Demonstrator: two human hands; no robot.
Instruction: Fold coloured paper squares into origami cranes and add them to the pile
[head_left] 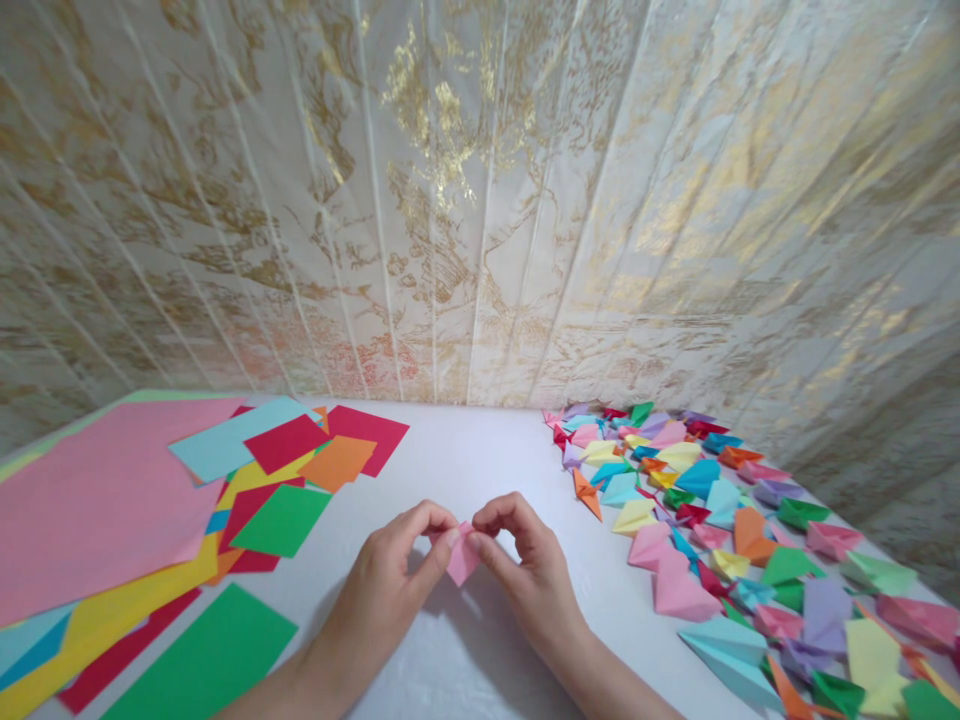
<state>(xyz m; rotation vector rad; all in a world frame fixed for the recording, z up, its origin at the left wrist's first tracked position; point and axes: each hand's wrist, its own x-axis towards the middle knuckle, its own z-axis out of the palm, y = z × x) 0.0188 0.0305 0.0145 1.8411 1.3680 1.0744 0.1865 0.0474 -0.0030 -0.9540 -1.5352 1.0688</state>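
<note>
The left hand (401, 562) and right hand (529, 560) each pinch the small pink paper (463, 568) between thumb and finger, over the tabletop (450, 450). Uneven pulling might tear it; a wide rightward sweep could scatter the folded papers (682, 590).

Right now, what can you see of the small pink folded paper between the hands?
The small pink folded paper looks thin and matte, its pointed lower end facing the person. The left hand and right hand pinch it from either side, partly covering its edges. It appears held above the white tabletop; finer creases are too blurred to tell.
</note>
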